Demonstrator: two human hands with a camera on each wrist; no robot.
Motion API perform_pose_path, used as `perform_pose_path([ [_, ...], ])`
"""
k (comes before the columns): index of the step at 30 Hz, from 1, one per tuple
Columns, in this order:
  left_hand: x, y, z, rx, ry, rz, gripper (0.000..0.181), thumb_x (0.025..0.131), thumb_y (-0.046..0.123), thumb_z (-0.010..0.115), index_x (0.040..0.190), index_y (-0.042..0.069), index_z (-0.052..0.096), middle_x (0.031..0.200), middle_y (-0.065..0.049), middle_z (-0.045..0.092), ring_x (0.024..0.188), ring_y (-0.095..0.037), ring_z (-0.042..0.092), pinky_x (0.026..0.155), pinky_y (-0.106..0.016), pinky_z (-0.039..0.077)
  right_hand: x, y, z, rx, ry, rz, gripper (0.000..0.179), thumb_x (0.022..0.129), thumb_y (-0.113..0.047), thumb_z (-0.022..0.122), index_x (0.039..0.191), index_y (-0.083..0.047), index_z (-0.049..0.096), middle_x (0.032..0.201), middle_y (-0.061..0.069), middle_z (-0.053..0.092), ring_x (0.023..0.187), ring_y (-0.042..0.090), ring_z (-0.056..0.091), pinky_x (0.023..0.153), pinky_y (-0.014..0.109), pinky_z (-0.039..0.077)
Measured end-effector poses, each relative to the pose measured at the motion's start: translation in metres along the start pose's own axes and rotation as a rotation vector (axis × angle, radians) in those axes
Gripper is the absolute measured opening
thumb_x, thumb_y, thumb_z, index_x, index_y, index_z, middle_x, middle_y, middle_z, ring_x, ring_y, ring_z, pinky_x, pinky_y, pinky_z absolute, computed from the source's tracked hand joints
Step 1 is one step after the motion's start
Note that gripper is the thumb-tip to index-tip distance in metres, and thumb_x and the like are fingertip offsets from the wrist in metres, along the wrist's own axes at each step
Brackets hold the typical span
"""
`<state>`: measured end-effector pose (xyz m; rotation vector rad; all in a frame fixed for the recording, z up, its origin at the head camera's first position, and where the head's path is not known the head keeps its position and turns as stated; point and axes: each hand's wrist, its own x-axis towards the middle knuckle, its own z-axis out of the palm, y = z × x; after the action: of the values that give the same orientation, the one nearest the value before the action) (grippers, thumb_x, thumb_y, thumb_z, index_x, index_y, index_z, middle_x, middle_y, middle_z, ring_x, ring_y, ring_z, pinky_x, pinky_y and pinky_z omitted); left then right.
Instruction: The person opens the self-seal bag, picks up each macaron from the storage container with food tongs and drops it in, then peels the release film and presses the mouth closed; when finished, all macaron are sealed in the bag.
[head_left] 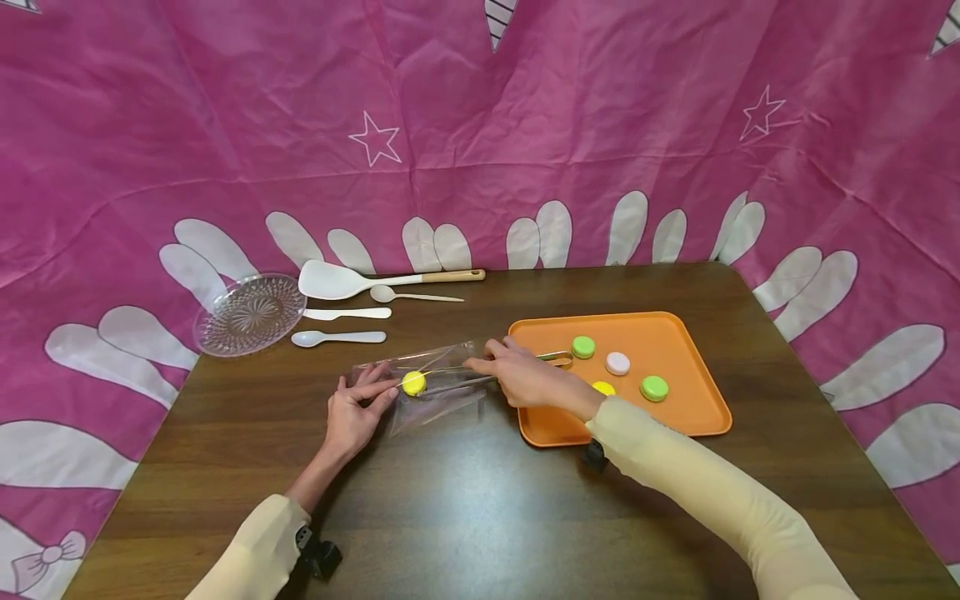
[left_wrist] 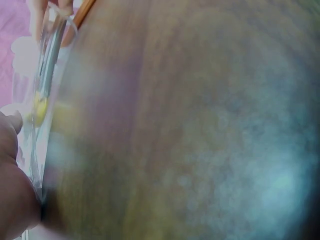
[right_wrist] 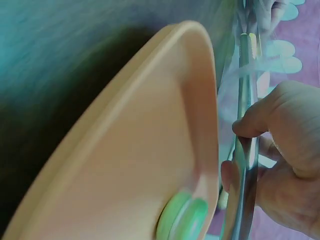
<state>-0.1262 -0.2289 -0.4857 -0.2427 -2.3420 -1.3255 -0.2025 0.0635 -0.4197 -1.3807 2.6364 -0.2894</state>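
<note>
A clear plastic bag (head_left: 431, 410) lies in front of me, its left end held between the thumb and fingers of my left hand (head_left: 354, 412). Inside it, close by the left thumb, sits a yellow macaron (head_left: 414, 383). My right hand (head_left: 525, 375) grips metal tongs (right_wrist: 246, 100) around their middle. The arms of the tongs reach leftward into the bag's opening, with their tips at the macaron. In the left wrist view, the bag (left_wrist: 54, 75) stands up off the table around the tongs, and the yellow macaron (left_wrist: 40, 110) shows through the film.
Under my right forearm is an orange tray (head_left: 693, 417) with two green macarons (head_left: 654, 388), a white one (head_left: 617, 363) and a partly hidden yellow one (head_left: 603, 388). Back left are a clear plate (head_left: 251, 317), white spatula (head_left: 330, 281), two spoons (head_left: 337, 337) and a white knife (head_left: 348, 313).
</note>
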Motion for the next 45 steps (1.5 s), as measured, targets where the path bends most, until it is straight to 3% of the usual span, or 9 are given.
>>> perform_pose_path([
  [9, 0.0, 0.0, 0.001, -0.025, 0.005, 0.017, 0.014, 0.082, -0.009, 0.077, 0.095, -0.004, 0.078, 0.122, -0.024, 0.065, 0.124, -0.046, 0.054, 0.106, -0.076, 0.009, 0.017, -0.016, 0.009, 0.001, -0.035, 0.026, 0.066, 0.089, 0.009, 0.06, 0.149, -0.017, 0.049, 0.123, 0.013, 0.051, 0.097, 0.027, 0.044, 0.073, 0.032, 0.043],
  [15, 0.004, 0.005, 0.003, -0.025, -0.005, 0.031, 0.015, 0.081, -0.008, 0.077, 0.095, -0.003, 0.078, 0.123, -0.024, 0.064, 0.124, -0.049, 0.053, 0.106, -0.077, 0.01, 0.02, -0.019, 0.011, 0.011, 0.033, -0.012, 0.059, 0.086, 0.009, 0.064, 0.141, -0.011, 0.057, 0.112, 0.012, 0.051, 0.095, 0.029, 0.044, 0.072, 0.034, 0.043],
  [21, 0.007, 0.005, 0.005, -0.025, -0.009, 0.031, 0.016, 0.082, -0.008, 0.077, 0.096, -0.003, 0.079, 0.125, -0.024, 0.064, 0.125, -0.049, 0.052, 0.106, -0.077, 0.009, 0.026, -0.02, 0.015, -0.001, 0.077, -0.029, 0.049, 0.087, 0.006, 0.063, 0.133, -0.008, 0.06, 0.118, 0.016, 0.053, 0.103, 0.036, 0.049, 0.082, 0.041, 0.049],
  [31, 0.009, 0.005, 0.006, -0.019, 0.002, 0.031, 0.015, 0.083, -0.007, 0.077, 0.096, -0.002, 0.079, 0.126, -0.024, 0.063, 0.125, -0.049, 0.051, 0.106, -0.077, 0.01, 0.028, -0.022, 0.017, 0.019, 0.076, 0.013, 0.05, 0.089, 0.004, 0.065, 0.137, -0.008, 0.056, 0.122, 0.016, 0.051, 0.11, 0.037, 0.047, 0.089, 0.043, 0.049],
  [38, 0.003, 0.002, 0.0, -0.031, 0.031, -0.005, 0.013, 0.082, -0.007, 0.077, 0.094, -0.004, 0.078, 0.125, -0.024, 0.064, 0.126, -0.051, 0.05, 0.105, -0.077, 0.012, 0.011, -0.019, 0.005, 0.009, 0.028, 0.036, 0.054, 0.091, 0.004, 0.064, 0.142, -0.007, 0.052, 0.124, 0.014, 0.05, 0.104, 0.03, 0.044, 0.086, 0.036, 0.045],
  [45, 0.001, 0.003, -0.002, -0.066, 0.044, -0.019, 0.01, 0.084, -0.007, 0.077, 0.093, -0.004, 0.078, 0.122, -0.025, 0.065, 0.124, -0.047, 0.054, 0.106, -0.076, 0.014, -0.038, 0.0, -0.015, 0.038, 0.083, 0.042, 0.053, 0.089, 0.007, 0.066, 0.14, -0.003, 0.055, 0.106, 0.01, 0.051, 0.091, 0.025, 0.043, 0.077, 0.034, 0.042],
])
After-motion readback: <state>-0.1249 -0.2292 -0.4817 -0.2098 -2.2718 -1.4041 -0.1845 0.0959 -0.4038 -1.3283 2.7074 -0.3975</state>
